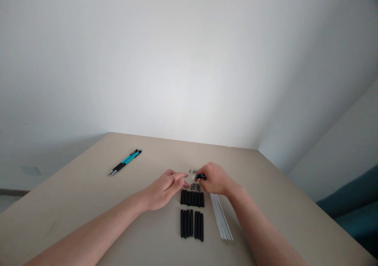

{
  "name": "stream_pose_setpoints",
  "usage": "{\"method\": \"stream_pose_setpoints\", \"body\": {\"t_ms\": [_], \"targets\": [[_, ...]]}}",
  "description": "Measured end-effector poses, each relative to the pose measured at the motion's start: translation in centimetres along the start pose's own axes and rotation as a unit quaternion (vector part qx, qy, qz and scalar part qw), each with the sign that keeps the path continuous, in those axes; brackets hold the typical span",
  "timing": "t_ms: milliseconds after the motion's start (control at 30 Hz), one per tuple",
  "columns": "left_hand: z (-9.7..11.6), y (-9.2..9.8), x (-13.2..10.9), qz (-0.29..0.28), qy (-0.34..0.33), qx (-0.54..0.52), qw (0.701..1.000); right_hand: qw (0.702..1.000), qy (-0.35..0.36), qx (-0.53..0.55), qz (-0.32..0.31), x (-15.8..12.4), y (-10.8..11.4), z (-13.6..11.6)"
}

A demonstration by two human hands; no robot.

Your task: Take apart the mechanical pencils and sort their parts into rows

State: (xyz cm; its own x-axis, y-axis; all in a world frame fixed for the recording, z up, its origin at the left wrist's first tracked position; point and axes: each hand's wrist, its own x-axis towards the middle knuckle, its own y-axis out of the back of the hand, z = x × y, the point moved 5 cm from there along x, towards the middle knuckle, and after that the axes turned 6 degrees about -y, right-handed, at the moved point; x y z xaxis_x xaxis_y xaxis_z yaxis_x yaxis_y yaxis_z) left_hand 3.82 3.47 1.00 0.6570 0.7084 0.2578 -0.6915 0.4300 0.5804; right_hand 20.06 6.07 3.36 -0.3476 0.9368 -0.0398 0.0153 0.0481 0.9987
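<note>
My right hand is closed on a small black pen part with a hint of blue on it. Facing it, my left hand has its fingers apart and holds nothing that I can see. Between the hands lie small metal pieces and a tiny white piece. Just below them is a cluster of springs or metal bits, too small to tell apart. Nearer to me is a row of black grips, then a second row of thinner black tubes. White pen refills lie beside my right forearm.
Two blue and black pens lie side by side at the left on the beige table. A white wall rises behind the table's far edge. Teal cloth hangs past the right edge.
</note>
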Motion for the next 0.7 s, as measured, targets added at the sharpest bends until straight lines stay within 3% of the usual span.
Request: {"method": "stream_pose_setpoints", "body": {"t_ms": [267, 700], "targets": [[-0.5, -0.1, -0.2, -0.007, -0.011, -0.004, 1.000, 0.999, -0.041, -0.007, -0.016, -0.1, -0.5, 1.7], [-0.8, -0.1, -0.3, -0.022, 0.000, -0.004, 1.000, 0.999, -0.019, 0.024, -0.039, -0.1, -0.6, 0.9]]}}
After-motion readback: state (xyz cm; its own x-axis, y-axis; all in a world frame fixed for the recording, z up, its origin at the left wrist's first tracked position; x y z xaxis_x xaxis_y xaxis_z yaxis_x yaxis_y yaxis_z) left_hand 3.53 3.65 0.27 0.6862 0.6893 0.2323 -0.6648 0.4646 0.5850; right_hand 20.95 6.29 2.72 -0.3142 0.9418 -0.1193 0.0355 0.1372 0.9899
